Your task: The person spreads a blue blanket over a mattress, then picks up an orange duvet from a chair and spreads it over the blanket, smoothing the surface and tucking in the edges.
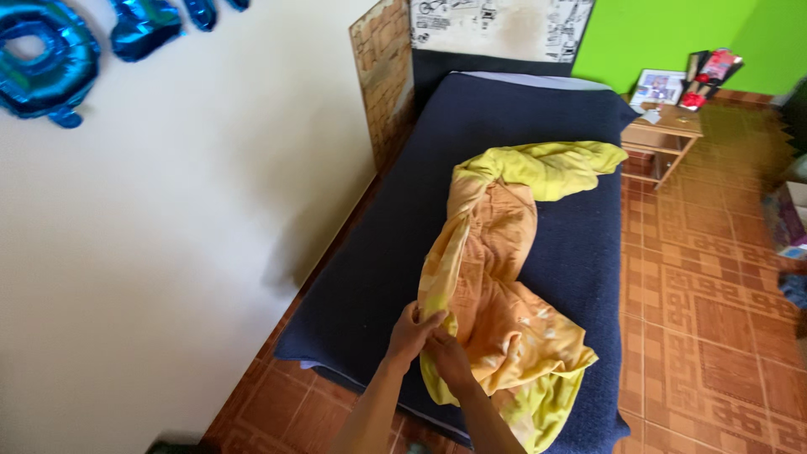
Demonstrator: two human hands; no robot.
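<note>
A crumpled yellow and orange sheet lies along a bed covered in dark blue fabric. My left hand grips the sheet's near edge at the foot of the bed. Just to its right, my right hand also clutches the same bunched edge. The two hands touch each other. The sheet's far end is heaped in a yellow fold near the head of the bed.
A cream wall with blue foil balloons runs along the bed's left side. A small wooden side table with a photo frame and red items stands at the right of the bed's head. Patterned terracotta tiles cover the floor.
</note>
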